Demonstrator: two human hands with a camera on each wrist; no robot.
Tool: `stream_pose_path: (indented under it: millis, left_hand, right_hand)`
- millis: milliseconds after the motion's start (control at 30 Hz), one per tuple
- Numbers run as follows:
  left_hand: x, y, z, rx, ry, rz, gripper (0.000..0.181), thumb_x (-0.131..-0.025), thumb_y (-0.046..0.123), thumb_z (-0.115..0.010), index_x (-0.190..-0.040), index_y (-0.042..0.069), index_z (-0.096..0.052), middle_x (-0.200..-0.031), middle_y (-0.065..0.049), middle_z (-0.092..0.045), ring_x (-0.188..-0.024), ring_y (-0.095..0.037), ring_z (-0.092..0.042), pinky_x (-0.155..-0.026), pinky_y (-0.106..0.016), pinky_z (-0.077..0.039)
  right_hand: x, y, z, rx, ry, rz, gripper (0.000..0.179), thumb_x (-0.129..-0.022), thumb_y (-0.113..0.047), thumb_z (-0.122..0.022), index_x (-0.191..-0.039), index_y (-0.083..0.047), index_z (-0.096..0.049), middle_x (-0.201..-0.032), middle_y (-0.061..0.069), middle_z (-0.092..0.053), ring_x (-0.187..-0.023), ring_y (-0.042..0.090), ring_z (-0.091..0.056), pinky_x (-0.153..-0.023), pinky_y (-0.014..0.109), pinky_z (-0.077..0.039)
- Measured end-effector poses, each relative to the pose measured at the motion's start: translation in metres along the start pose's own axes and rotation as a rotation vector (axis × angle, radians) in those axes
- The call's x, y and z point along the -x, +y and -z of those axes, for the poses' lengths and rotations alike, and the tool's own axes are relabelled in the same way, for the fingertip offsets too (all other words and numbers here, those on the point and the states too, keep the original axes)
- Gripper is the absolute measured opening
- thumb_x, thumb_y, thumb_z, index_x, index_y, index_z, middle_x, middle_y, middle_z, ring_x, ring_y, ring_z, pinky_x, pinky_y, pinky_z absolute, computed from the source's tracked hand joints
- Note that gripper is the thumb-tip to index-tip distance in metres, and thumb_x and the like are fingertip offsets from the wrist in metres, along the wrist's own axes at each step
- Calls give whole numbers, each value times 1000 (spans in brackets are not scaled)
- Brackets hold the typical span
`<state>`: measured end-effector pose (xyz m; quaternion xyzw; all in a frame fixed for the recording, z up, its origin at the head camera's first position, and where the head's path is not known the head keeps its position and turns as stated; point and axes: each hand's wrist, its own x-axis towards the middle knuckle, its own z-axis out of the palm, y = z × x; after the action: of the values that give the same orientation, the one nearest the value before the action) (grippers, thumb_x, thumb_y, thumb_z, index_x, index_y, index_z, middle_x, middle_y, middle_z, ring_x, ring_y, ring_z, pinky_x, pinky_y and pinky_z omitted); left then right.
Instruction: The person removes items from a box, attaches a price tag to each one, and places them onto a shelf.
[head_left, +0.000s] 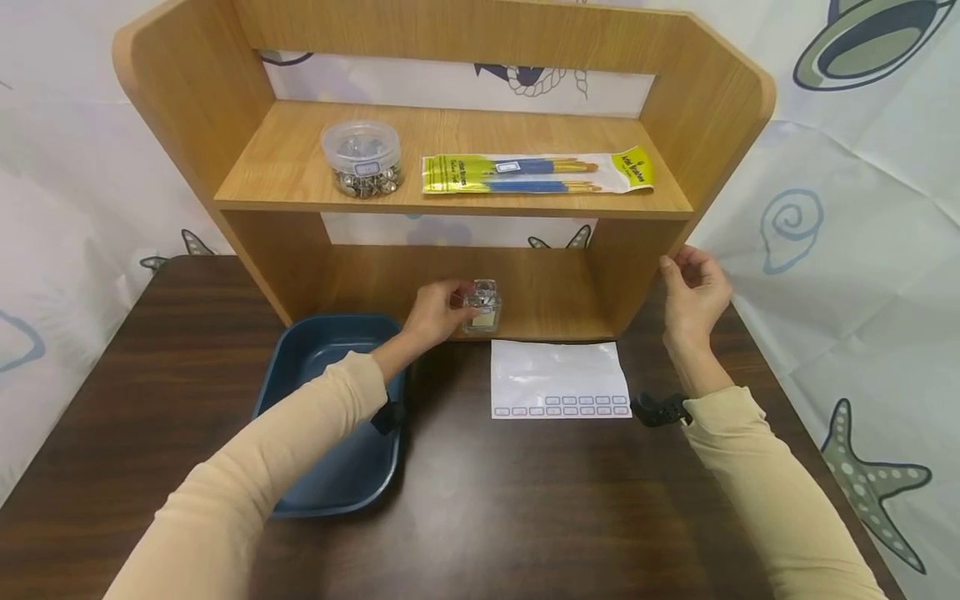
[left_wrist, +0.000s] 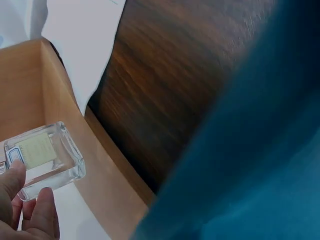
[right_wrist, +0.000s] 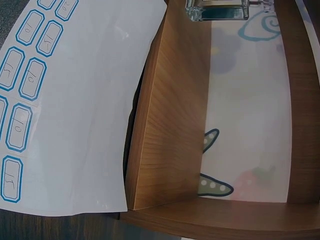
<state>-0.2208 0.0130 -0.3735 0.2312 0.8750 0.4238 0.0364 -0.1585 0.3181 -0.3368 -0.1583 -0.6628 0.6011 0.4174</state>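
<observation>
In the head view my left hand (head_left: 438, 312) pinches a small clear glass bottle (head_left: 482, 308) between thumb and fingers, at the front of the wooden shelf's lower board (head_left: 547, 292). The left wrist view shows the bottle (left_wrist: 52, 157) with a pale yellow label and a small blue-edged sticker near the thumb; I cannot tell whether its base touches the board. At the shelf's right side panel (head_left: 637, 258), my right hand (head_left: 696, 300) holds the front edge with thumb and curled fingers. The right wrist view shows none of that hand.
On the upper board stand a clear lidded jar (head_left: 362, 162) of small metal pieces and a flat pack of paintbrushes (head_left: 536, 173). A blue tray (head_left: 337, 500) lies under my left forearm. Before the shelf rests a white sticker sheet (head_left: 558, 371) with blue-bordered labels.
</observation>
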Motion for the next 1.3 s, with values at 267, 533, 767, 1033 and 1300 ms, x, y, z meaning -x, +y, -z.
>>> stream_pose_path:
  millis: [267,533,767,1033,1300]
  left_hand:
    - [-6,-2,0,-39,-39,39,37,-84,10,-69,-117,-5,-59,-113,-20,-62,-103,-32,-59,-85,-39,-51]
    - [-12,0,-6,-49,-77,63,40,-85,10,-68,-120,-5,-57,-115,-20,-60,-105,-31,-58,-87,-39,-50]
    - [-15,1,-11,-57,-107,101,39,-87,9,-66,-122,-3,-56,-118,-19,-58,-107,-31,-56,-89,-38,-49]
    - [-16,0,-15,-61,-109,106,39,-86,10,-67,-121,-4,-56,-117,-19,-59,-107,-31,-57,-89,-39,-50]
    - [-15,0,-15,-72,-104,105,37,-86,9,-67,-119,-3,-57,-117,-19,-59,-107,-31,-57,-89,-38,-50]
  right_hand:
    - [1,0,0,-38,4,8,13,-80,7,-66,-87,-4,-68,-77,-5,-60,-73,8,-52,-67,18,-44]
    - [9,-16,-2,-55,-12,5,13,-81,8,-65,-88,-1,-67,-78,-4,-60,-74,9,-53,-67,18,-44]
    - [14,-26,-2,-66,-15,-10,13,-80,10,-65,-87,-1,-67,-78,-3,-60,-75,10,-53,-68,18,-45]
    - [7,-11,-1,-43,-13,-21,14,-81,7,-65,-91,-2,-67,-81,-4,-60,-77,9,-54,-70,19,-45]
    - [3,-3,0,-44,-5,-29,14,-81,6,-66,-90,-4,-67,-81,-5,-61,-78,8,-54,-71,18,-46]
